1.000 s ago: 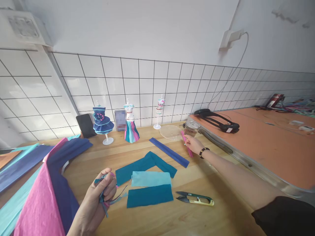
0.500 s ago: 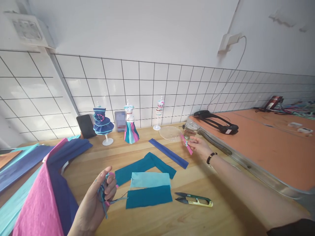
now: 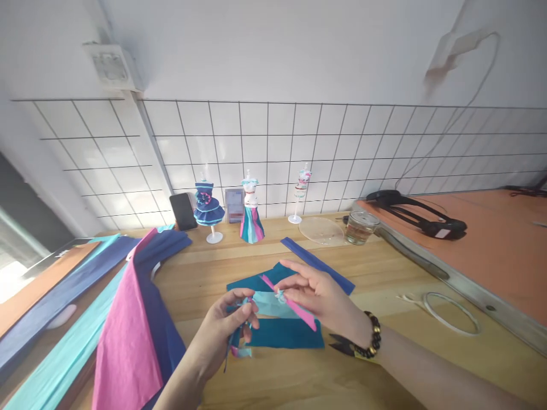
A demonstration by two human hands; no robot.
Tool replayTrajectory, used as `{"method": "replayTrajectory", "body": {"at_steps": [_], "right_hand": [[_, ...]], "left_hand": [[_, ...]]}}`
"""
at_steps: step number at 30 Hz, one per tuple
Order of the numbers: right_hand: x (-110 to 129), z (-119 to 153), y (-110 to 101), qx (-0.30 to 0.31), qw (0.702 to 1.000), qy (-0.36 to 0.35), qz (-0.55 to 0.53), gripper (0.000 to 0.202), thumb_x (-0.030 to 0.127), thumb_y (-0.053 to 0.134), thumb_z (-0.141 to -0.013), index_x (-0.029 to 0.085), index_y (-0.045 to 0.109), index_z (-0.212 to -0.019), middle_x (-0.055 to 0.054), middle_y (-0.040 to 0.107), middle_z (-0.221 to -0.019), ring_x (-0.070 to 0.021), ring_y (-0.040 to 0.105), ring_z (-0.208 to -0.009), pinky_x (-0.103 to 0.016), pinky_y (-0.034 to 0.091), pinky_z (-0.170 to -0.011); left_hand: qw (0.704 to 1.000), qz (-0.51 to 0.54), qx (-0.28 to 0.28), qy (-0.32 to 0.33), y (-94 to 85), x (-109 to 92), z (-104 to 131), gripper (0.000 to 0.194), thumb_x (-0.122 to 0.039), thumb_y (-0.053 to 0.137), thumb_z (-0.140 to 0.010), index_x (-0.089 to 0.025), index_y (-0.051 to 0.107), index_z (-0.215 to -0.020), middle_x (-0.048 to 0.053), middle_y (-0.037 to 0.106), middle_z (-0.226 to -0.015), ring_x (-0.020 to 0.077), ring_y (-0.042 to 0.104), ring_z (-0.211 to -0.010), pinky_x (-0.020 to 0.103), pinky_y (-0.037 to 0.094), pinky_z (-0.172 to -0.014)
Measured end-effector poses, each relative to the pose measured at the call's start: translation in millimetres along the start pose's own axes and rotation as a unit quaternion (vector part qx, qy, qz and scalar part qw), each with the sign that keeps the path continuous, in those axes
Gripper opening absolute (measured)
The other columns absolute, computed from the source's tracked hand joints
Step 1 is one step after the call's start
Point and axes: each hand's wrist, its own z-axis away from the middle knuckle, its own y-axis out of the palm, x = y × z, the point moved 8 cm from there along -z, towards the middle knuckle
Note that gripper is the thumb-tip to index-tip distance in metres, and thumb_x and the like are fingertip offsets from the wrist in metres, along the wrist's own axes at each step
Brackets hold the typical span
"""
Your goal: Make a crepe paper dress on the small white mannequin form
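Observation:
Pinched in my right hand [image 3: 318,293] is a pink strip [image 3: 304,314] with a small pale blue and white piece at its middle. My left hand [image 3: 226,322] is closed on a bundle of thin blue and pink strips [image 3: 234,341], partly hidden by the fingers. Beneath and behind the hands lie a light aqua cloth piece [image 3: 271,306], a teal rectangle [image 3: 286,334] and a folded teal strip [image 3: 245,283]. Thread snips [image 3: 342,345] are partly covered by my right wrist. A long blue strip [image 3: 316,262] lies behind my right hand.
Three small dress forms, one in a blue dress [image 3: 209,210], stand at the back beside two phones. A glass [image 3: 361,228] and clear disc [image 3: 320,230] are at back right. Pink cloth [image 3: 128,336] covers the left. A white coil [image 3: 453,313] lies right.
My right hand has come from beside the glass to the middle, near my left hand, bringing the pink strip. The view has shifted, so the scene sits further right.

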Motion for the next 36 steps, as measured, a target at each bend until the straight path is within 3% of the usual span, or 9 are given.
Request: {"method": "replayTrajectory", "body": {"at_steps": [5,10,15,19,22,26,30,33,36], "right_hand": [[8.9,-2.4,44.2,0.012,0.993,-0.059,0.097,0.050,0.015,0.051,-0.080,0.023,0.045,-0.129,-0.003,0.070,-0.102,-0.0180,0.063,-0.095,-0.039,0.047,-0.088],[11.5,-5.9,55.1,0.021,0.994,-0.051,0.089,0.055,0.009,0.049,-0.075,0.020,0.045,-0.129,-0.005,0.068,-0.108,-0.0185,0.062,-0.098,-0.040,0.048,-0.089],[8.4,-7.1,54.5,0.081,0.996,-0.040,-0.005,0.057,0.008,0.044,-0.075,0.020,0.041,-0.130,-0.009,0.062,-0.119,-0.0193,0.059,-0.106,-0.042,0.048,-0.089],[2.5,-5.3,53.4,0.069,0.987,-0.089,0.116,0.063,0.002,0.046,-0.071,0.026,0.043,-0.130,-0.004,0.061,-0.118,-0.0176,0.054,-0.111,-0.039,0.042,-0.097],[0.3,-5.0,60.1,0.073,0.972,-0.107,0.194,0.063,0.006,0.052,-0.073,0.028,0.043,-0.131,-0.004,0.060,-0.118,-0.0185,0.055,-0.109,-0.036,0.044,-0.093],[3.9,-7.8,58.5,0.083,0.968,-0.077,0.222,0.055,0.017,0.060,-0.076,0.025,0.047,-0.129,-0.003,0.065,-0.093,-0.0189,0.061,-0.090,-0.034,0.047,-0.082],[7.6,-3.9,51.7,0.140,0.976,-0.044,0.162,0.022,0.028,0.056,-0.083,0.019,0.064,-0.101,0.000,0.064,-0.070,-0.0149,0.061,-0.071,-0.028,0.048,-0.073],[5.1,-0.5,39.9,0.134,0.982,-0.020,0.130,0.024,0.033,0.051,-0.086,0.016,0.066,-0.081,-0.001,0.062,-0.069,-0.0129,0.059,-0.065,-0.024,0.048,-0.065],[1.0,0.8,24.9,0.108,0.985,-0.005,0.131,0.025,0.036,0.051,-0.086,0.016,0.065,-0.081,-0.001,0.062,-0.070,-0.0129,0.059,-0.066,-0.024,0.049,-0.065]], "left_hand": [[0.998,-0.035,0.051,0.007,7.5,1.4,0.7,0.028,-0.029,0.076,-0.066,-0.016,0.062,-0.086,0.000,0.063,-0.071,0.0094,0.057,-0.052,0.022,0.044,-0.049],[0.999,-0.023,0.039,0.025,-1.6,2.0,-2.4,0.027,-0.023,0.075,-0.067,-0.017,0.062,-0.089,0.000,0.063,-0.081,0.0076,0.057,-0.058,0.020,0.044,-0.054],[0.998,0.036,0.056,-0.006,-1.2,2.4,1.2,0.032,-0.020,0.072,-0.072,-0.017,0.060,-0.102,0.001,0.064,-0.072,0.0127,0.061,-0.062,0.025,0.047,-0.061],[0.994,0.095,0.041,-0.027,-3.9,-0.7,4.1,0.032,-0.017,0.070,-0.072,-0.018,0.060,-0.102,0.002,0.067,-0.071,0.0085,0.057,-0.050,0.021,0.045,-0.052],[0.994,0.101,0.048,-0.013,-4.6,-4.7,4.7,0.028,-0.017,0.068,-0.073,-0.017,0.061,-0.100,0.000,0.064,-0.064,0.0073,0.054,-0.047,0.019,0.041,-0.049],[0.992,0.107,0.064,0.005,-6.0,-6.1,4.4,0.031,-0.021,0.068,-0.072,-0.018,0.061,-0.102,0.000,0.061,-0.056,0.0096,0.053,-0.051,0.019,0.041,-0.051],[0.993,0.105,0.054,0.012,-9.5,-6.2,3.6,0.027,-0.023,0.066,-0.072,-0.016,0.063,-0.099,0.002,0.061,-0.058,0.0106,0.054,-0.055,0.020,0.040,-0.052],[0.995,0.091,0.046,0.012,-9.5,-5.8,1.8,0.024,-0.024,0.067,-0.072,-0.012,0.065,-0.093,0.002,0.060,-0.054,0.0103,0.053,-0.050,0.020,0.039,-0.049],[0.996,0.080,0.036,0.013,-9.3,-4.6,-1.1,0.019,-0.024,0.068,-0.071,-0.011,0.067,-0.084,0.003,0.060,-0.053,0.0108,0.053,-0.049,0.021,0.040,-0.051]]}}
